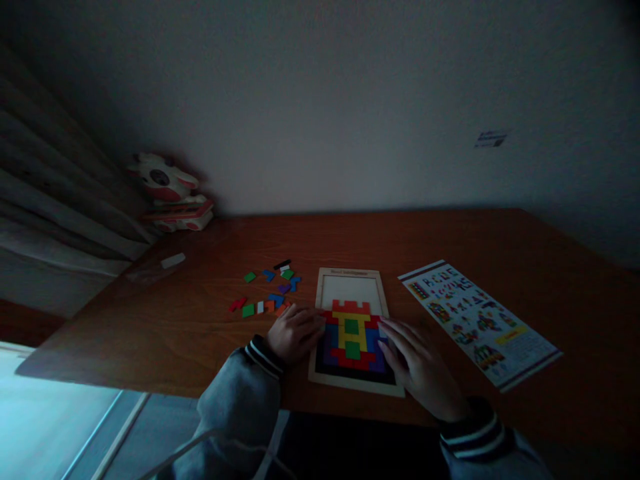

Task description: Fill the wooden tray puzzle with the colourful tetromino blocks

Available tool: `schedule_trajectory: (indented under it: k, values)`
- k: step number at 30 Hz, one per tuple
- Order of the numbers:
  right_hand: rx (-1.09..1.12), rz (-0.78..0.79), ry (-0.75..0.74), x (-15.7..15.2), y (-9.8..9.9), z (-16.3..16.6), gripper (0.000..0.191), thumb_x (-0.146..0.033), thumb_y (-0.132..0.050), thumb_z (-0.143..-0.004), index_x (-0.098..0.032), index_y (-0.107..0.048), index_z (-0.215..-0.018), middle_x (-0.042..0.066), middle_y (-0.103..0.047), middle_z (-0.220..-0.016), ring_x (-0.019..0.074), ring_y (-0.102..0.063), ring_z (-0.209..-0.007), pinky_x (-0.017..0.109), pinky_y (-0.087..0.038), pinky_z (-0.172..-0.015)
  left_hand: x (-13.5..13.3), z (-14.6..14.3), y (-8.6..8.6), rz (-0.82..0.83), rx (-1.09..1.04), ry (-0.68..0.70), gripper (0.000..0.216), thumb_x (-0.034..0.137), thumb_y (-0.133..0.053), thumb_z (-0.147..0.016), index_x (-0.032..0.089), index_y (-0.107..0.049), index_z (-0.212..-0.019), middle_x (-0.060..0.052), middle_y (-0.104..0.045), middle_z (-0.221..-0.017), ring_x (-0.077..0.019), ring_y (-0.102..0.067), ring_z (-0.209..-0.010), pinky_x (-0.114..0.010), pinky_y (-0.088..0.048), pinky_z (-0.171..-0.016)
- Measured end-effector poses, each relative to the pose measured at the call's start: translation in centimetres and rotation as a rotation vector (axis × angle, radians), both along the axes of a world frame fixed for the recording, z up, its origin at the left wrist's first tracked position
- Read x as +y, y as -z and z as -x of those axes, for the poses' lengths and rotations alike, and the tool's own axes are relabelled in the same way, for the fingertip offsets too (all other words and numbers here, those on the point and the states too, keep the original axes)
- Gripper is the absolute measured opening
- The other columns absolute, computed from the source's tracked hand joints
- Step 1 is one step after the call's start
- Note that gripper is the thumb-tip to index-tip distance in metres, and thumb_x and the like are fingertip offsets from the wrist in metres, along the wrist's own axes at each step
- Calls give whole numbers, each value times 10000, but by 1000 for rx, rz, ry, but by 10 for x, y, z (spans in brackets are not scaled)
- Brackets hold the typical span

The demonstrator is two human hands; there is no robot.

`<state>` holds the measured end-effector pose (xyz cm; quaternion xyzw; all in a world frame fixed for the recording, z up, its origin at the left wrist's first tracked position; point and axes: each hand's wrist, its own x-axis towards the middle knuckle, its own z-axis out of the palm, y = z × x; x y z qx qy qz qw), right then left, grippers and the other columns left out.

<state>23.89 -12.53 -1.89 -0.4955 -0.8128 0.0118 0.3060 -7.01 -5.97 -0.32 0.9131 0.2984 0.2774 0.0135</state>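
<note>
A wooden puzzle board (350, 272) lies flat near the table's front edge, its lower part filled with coloured block pieces. Yellow, green, red, blue, purple and black pieces (352, 337) fit together there, while the upper part of the tray shows bare. My left hand (296, 331) rests on the board's left edge, fingers stretched toward a red piece. On the opposite edge lies my right hand (417, 360), fingers extended and fingertips at the red and blue pieces. Neither hand visibly grips anything.
Several loose coloured pieces (249, 311) lie left of the board. A printed pattern sheet (480, 320) lies to the right. A cow-shaped toy (173, 190) stands at the back left by the curtain (55, 173). A small white strip (173, 261) lies on the table's left side.
</note>
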Motion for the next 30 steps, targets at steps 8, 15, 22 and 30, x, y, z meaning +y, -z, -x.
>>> schedule_trajectory:
  k: [8, 15, 22, 30]
  values:
    - [-1, 33, -53, 2, 2, -2, 426, -259, -518, -981, -233, -502, -1406, 63, -608, -1382, 221, -543, -1287, 433, -470, -1079, 1, 0, 5, 38, -4, 31, 275, 321, -567, -968, 221, -673, -1200, -71, -709, -1207, -232, -631, -1120, -407, -547, -926]
    - [13, 32, -37, 2, 3, -1, 357, -297, -514, -983, -240, -581, -1329, 70, -638, -1336, 237, -590, -1229, 441, -487, -1050, 1, 0, 7, 21, -37, 29, 239, 316, -563, -970, 216, -701, -1138, -74, -728, -1156, -220, -654, -1067, -391, -557, -905]
    - [86, 45, 85, -1, 5, -5, 308, -357, -480, -993, -224, -620, -1232, 96, -632, -1308, 248, -605, -1193, 438, -504, -1021, -16, 3, 2, 9, -90, -19, 229, 254, -559, -962, 222, -700, -1139, -77, -724, -1155, -217, -655, -1068, -404, -556, -934]
    - [48, 30, 224, -14, 19, -9, 386, -407, -438, -1000, -156, -606, -1241, 144, -631, -1289, 281, -590, -1200, 492, -474, -1034, -50, 12, 14, -7, -134, -178, 260, 241, -575, -936, 199, -678, -1171, -89, -721, -1158, -237, -664, -1054, -424, -556, -927]
